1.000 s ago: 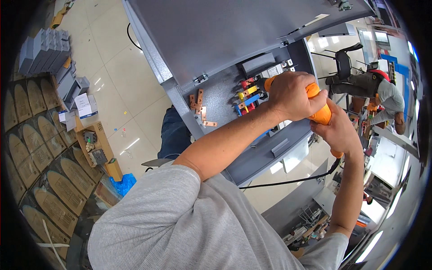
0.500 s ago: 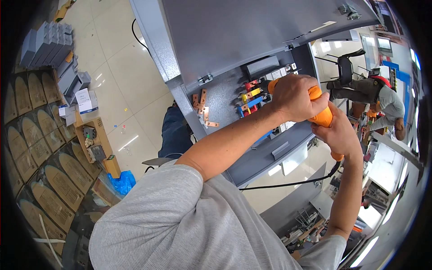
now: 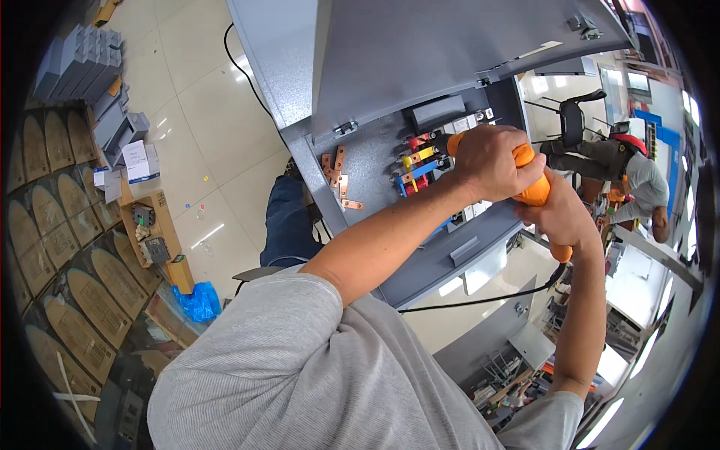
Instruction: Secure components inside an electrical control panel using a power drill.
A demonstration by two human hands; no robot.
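An orange corded power drill [image 3: 533, 193] reaches into a grey metal electrical cabinet [image 3: 365, 160]. My left hand [image 3: 495, 163] is closed round the front of the drill body. My right hand [image 3: 564, 215] wraps the handle, with the black cord leaving below it. The dark nose of the drill points at a row of coloured bars: a yellow bar [image 3: 418, 157], a blue bar [image 3: 419, 172] and red ones beside them. Its very tip is hard to make out. Several bare copper bars [image 3: 340, 177] lie loose on the cabinet's inner panel, left of the coloured bars.
A grey door [image 3: 420, 64] stands over the cabinet's far side. The black cord [image 3: 472, 306] runs across below the cabinet. Stacked cardboard-coloured packs [image 3: 82, 315], grey boxes [image 3: 79, 64] and a blue plastic bag [image 3: 199, 301] are at left. Another person [image 3: 637, 176] works at right near a black chair [image 3: 572, 124].
The left edge of the grey door has shifted to the right, showing more of the cabinet side. Both hands keep their hold on the drill almost in place. The other person has moved slightly.
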